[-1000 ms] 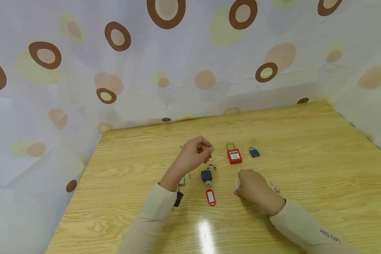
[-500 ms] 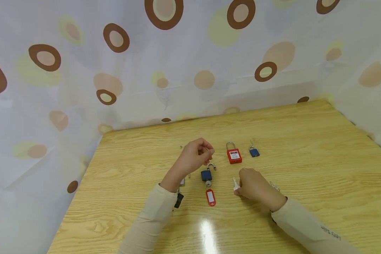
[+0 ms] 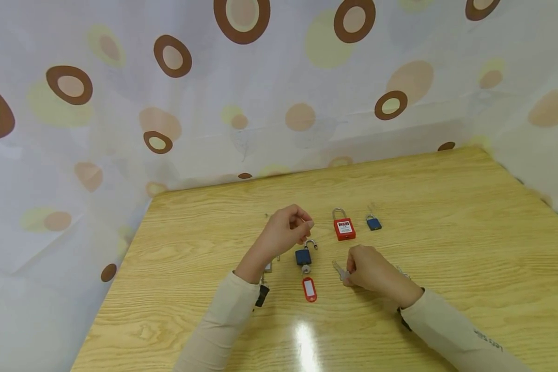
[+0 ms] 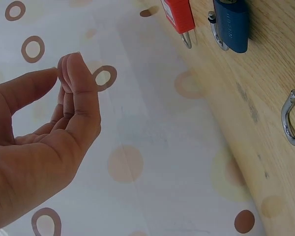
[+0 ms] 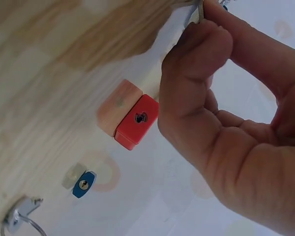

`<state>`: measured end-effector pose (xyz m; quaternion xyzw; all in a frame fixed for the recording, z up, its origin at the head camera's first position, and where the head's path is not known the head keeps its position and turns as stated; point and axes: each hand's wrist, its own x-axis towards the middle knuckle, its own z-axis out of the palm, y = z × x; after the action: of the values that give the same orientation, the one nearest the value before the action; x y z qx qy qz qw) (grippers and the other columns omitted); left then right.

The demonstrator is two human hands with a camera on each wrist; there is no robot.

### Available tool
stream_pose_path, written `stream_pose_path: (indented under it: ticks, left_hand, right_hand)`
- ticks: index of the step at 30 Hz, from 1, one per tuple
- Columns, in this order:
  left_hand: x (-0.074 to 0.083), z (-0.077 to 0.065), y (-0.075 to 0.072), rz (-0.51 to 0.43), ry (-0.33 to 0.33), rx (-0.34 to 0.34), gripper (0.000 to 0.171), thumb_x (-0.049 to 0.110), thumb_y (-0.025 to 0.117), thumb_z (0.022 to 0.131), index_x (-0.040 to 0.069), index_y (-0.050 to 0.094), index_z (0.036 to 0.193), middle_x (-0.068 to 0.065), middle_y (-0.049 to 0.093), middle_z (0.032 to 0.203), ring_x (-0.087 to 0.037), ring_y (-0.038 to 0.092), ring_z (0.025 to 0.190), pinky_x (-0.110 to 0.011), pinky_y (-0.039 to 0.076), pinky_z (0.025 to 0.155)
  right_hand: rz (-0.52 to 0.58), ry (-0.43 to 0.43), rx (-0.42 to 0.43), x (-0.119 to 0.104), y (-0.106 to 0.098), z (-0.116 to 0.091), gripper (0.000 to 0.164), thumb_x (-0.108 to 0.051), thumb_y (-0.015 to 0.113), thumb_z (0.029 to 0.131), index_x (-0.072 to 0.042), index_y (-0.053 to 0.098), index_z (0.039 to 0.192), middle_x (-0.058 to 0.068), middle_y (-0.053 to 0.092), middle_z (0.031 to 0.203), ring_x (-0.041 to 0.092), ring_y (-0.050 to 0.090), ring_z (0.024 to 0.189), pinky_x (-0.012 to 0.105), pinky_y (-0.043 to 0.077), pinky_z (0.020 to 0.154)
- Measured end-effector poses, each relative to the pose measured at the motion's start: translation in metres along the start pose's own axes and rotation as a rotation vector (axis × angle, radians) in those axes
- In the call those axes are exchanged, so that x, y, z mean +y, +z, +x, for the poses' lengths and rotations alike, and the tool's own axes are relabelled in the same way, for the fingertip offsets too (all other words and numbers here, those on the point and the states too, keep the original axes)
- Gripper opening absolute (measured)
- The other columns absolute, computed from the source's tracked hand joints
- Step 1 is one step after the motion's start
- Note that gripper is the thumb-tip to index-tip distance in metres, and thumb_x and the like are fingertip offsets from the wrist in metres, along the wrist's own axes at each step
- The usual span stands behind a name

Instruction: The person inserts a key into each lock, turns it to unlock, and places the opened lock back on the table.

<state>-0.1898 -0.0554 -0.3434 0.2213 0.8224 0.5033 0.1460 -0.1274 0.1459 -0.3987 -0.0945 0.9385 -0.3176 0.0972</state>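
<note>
In the head view my right hand [image 3: 374, 271] pinches a silver key [image 3: 338, 269] between thumb and finger, low over the table. The key's thin edge shows at the fingertips in the right wrist view. My left hand [image 3: 285, 230] hovers with bent fingers and nothing in it; thumb and fingertips come together in the left wrist view. Just below it lies a blue padlock [image 3: 303, 257], shackle swung open, a key in its bottom and a red key tag [image 3: 309, 289] hanging from that. A red padlock [image 3: 344, 229] lies between and beyond the hands.
A small blue padlock [image 3: 374, 223] lies right of the red one. Other keys [image 3: 402, 271] lie partly behind the right wrist. Under the left forearm, a silver padlock [image 3: 267, 267] and a black key fob [image 3: 262, 296] are partly hidden. A patterned sheet [image 3: 279, 144] borders the table.
The key in the right hand has come into fuller view and turned, its tip now pointing up and left. The left hand stays nearly still, and the padlocks have not moved.
</note>
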Motion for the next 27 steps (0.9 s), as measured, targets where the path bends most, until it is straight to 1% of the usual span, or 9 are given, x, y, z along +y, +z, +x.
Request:
stream_pose_path:
  ticks: [2, 4, 6, 10, 14, 17, 20, 24, 27]
  left_hand:
    - [0.000, 0.000, 0.000, -0.005, 0.004, 0.000, 0.012, 0.010, 0.056, 0.098, -0.001, 0.058, 0.104, -0.018, 0.063, 0.083, -0.040, 0.062, 0.077, -0.027, 0.052, 0.061]
    - [0.000, 0.000, 0.000, -0.003, 0.006, 0.002, 0.012, 0.010, 0.056, 0.098, -0.001, 0.058, 0.103, -0.018, 0.063, 0.083, -0.040, 0.062, 0.078, -0.027, 0.052, 0.061]
    - [0.000, 0.000, 0.000, -0.001, 0.004, 0.007, 0.012, 0.010, 0.056, 0.098, 0.000, 0.059, 0.103, -0.015, 0.063, 0.082, -0.034, 0.062, 0.073, -0.027, 0.052, 0.061]
    - [-0.001, -0.001, -0.001, -0.001, -0.006, 0.014, 0.012, 0.011, 0.057, 0.098, 0.000, 0.059, 0.103, -0.010, 0.063, 0.080, -0.017, 0.060, 0.066, -0.028, 0.053, 0.062]
    - [-0.001, 0.000, -0.001, -0.009, -0.007, 0.012, 0.012, 0.010, 0.056, 0.098, 0.000, 0.059, 0.103, -0.014, 0.063, 0.082, -0.014, 0.060, 0.065, -0.028, 0.054, 0.063]
    - [-0.001, 0.000, 0.000, -0.011, -0.006, 0.008, 0.012, 0.010, 0.056, 0.098, -0.001, 0.059, 0.103, -0.021, 0.063, 0.087, -0.018, 0.061, 0.067, -0.028, 0.054, 0.064]
    - [-0.001, 0.001, 0.002, -0.016, -0.019, -0.001, 0.013, 0.011, 0.056, 0.098, -0.001, 0.060, 0.103, -0.026, 0.063, 0.093, -0.030, 0.063, 0.074, -0.031, 0.055, 0.066]
    - [-0.003, 0.004, 0.006, -0.018, -0.055, -0.027, 0.016, 0.012, 0.056, 0.099, -0.001, 0.062, 0.105, -0.026, 0.063, 0.096, -0.041, 0.062, 0.084, -0.043, 0.055, 0.074]
    - [-0.005, 0.010, 0.009, -0.006, -0.089, -0.060, 0.019, 0.013, 0.055, 0.099, -0.003, 0.064, 0.107, -0.026, 0.063, 0.098, -0.042, 0.062, 0.088, -0.049, 0.053, 0.078]
  right_hand:
    - [0.018, -0.024, -0.009, 0.001, 0.000, 0.001, 0.022, -0.002, 0.080, 0.074, -0.001, 0.058, 0.074, 0.003, 0.051, 0.069, 0.015, 0.046, 0.062, 0.027, 0.039, 0.055]
    - [0.020, -0.061, -0.012, 0.002, -0.001, 0.002, 0.013, 0.001, 0.076, 0.076, 0.000, 0.063, 0.075, 0.001, 0.054, 0.069, 0.013, 0.046, 0.061, 0.026, 0.039, 0.054]
    - [0.030, -0.086, -0.014, 0.001, -0.005, 0.002, 0.007, 0.002, 0.073, 0.078, -0.001, 0.067, 0.075, 0.000, 0.057, 0.070, 0.012, 0.047, 0.061, 0.025, 0.039, 0.054]
    - [0.047, -0.112, 0.027, -0.006, -0.023, 0.003, 0.010, -0.001, 0.070, 0.083, -0.004, 0.069, 0.074, 0.000, 0.061, 0.071, 0.012, 0.048, 0.062, 0.025, 0.040, 0.054]
    - [0.118, -0.128, 0.110, -0.019, -0.048, -0.001, 0.011, -0.007, 0.067, 0.090, -0.002, 0.068, 0.079, 0.002, 0.062, 0.071, 0.013, 0.052, 0.062, 0.026, 0.043, 0.053]
    - [0.205, -0.128, 0.175, -0.028, -0.067, -0.007, 0.011, -0.010, 0.064, 0.093, 0.000, 0.067, 0.088, 0.005, 0.065, 0.075, 0.016, 0.059, 0.066, 0.026, 0.048, 0.056]
    - [0.275, -0.130, 0.239, -0.036, -0.081, -0.013, 0.016, -0.012, 0.062, 0.095, 0.002, 0.067, 0.099, 0.009, 0.068, 0.084, 0.018, 0.064, 0.074, 0.025, 0.052, 0.063]
    - [0.334, -0.137, 0.289, -0.040, -0.090, -0.018, 0.021, -0.014, 0.063, 0.095, 0.003, 0.067, 0.106, 0.009, 0.069, 0.089, 0.016, 0.065, 0.076, 0.024, 0.053, 0.065]
    - [0.368, -0.141, 0.294, -0.040, -0.093, -0.019, 0.023, -0.014, 0.062, 0.095, 0.004, 0.066, 0.107, 0.008, 0.069, 0.090, 0.012, 0.065, 0.074, 0.023, 0.053, 0.065]
